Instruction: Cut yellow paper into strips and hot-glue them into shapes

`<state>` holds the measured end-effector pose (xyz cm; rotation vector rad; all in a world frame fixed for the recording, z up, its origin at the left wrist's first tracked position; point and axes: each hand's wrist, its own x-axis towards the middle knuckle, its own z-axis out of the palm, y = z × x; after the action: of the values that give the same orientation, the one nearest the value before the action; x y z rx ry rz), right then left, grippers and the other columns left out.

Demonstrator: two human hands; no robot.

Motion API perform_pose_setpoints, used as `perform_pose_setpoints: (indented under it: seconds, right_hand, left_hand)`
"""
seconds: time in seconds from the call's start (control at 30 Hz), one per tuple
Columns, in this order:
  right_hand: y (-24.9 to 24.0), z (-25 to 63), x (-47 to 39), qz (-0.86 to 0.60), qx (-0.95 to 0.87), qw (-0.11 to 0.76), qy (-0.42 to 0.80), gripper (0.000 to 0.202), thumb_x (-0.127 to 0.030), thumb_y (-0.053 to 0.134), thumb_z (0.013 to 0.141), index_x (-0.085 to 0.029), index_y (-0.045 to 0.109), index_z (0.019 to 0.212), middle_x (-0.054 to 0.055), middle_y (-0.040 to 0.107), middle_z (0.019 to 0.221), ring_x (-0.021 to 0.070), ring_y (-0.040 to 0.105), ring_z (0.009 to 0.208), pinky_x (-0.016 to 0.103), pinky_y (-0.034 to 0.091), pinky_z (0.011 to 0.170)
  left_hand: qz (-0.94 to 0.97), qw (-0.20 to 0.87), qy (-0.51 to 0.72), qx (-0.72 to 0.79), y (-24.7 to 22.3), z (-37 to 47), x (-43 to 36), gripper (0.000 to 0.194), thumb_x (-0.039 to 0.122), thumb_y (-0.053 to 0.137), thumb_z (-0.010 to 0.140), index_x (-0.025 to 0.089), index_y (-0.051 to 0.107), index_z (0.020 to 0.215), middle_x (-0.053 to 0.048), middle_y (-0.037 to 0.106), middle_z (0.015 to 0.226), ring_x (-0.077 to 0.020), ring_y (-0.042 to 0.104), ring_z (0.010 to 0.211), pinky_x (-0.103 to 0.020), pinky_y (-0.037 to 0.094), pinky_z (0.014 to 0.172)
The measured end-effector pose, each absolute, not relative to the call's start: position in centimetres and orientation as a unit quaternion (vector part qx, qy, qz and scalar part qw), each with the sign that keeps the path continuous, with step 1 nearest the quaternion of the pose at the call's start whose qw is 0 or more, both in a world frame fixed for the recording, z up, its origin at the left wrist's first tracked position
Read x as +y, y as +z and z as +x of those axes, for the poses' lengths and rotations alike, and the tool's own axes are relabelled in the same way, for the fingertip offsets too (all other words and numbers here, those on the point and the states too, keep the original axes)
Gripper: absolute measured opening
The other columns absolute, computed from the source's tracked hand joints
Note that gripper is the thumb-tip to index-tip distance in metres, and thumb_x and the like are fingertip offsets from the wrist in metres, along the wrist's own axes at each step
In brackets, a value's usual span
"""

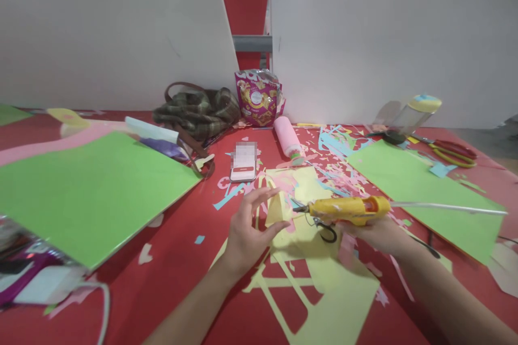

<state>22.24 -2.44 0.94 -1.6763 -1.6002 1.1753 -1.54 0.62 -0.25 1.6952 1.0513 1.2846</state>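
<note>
My right hand (374,234) grips a yellow glue gun (343,208), its nozzle pointing left and a long clear glue stick (445,206) sticking out of its back. My left hand (253,226) is around a small folded piece of pale yellow paper (276,207), between its thumb and fingers, just left of the nozzle. Below both hands lie cut sheets of pale yellow paper (343,302) with holes and strips. Scissors with black handles (327,232) show partly under the glue gun.
Green boards (97,188) lie left and right on the red table (133,307). A phone (244,161), pink bottle (288,137), snack bag (259,97) and plaid bag (198,110) stand or lie behind. Red-handled scissors (453,152) and paper scraps are at the right.
</note>
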Motion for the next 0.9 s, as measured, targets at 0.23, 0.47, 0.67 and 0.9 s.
perform_pose_setpoints:
  seconds: [0.23,0.47,0.67,0.9]
  right_hand:
    - [0.9,22.3,-2.2,-0.627,-0.579,0.262,0.451,0.016,-0.031,0.061,0.062,-0.027,0.065,0.077,0.000,0.067,0.079,0.0220,0.061,0.075,0.031,0.050,0.066]
    - [1.7,21.3,-2.4,-0.640,-0.538,0.246,0.489,0.009,-0.028,0.064,0.057,-0.024,0.065,0.065,0.000,0.067,0.067,0.0207,0.061,0.067,0.031,0.050,0.063]
    - [1.0,21.7,-2.4,-0.643,-0.546,0.258,0.472,0.019,-0.030,0.064,0.056,-0.025,0.065,0.075,0.000,0.067,0.066,0.0218,0.061,0.066,0.033,0.050,0.059]
    - [0.9,21.7,-2.2,-0.633,-0.555,0.251,0.479,0.026,-0.030,0.063,0.059,-0.026,0.064,0.085,0.001,0.068,0.073,0.0237,0.060,0.073,0.036,0.049,0.069]
  left_hand:
    - [0.668,0.358,0.491,0.430,-0.3,-1.6,0.5,0.050,0.020,0.069,0.056,0.023,0.046,0.101,-0.007,0.055,0.104,-0.0211,0.050,0.100,-0.036,0.035,0.090]
    - [0.685,0.343,0.481,0.426,-0.3,-1.6,0.6,0.052,0.020,0.069,0.056,0.024,0.044,0.102,-0.006,0.056,0.104,-0.0200,0.051,0.099,-0.034,0.037,0.087]
    - [0.674,0.340,0.497,0.427,0.0,-1.5,0.5,0.051,0.020,0.070,0.054,0.023,0.045,0.099,-0.006,0.057,0.101,-0.0199,0.051,0.099,-0.034,0.035,0.089]
    - [0.675,0.349,0.496,0.420,-0.1,-1.5,0.5,0.052,0.021,0.070,0.054,0.023,0.045,0.100,-0.006,0.057,0.102,-0.0206,0.051,0.099,-0.034,0.038,0.088]
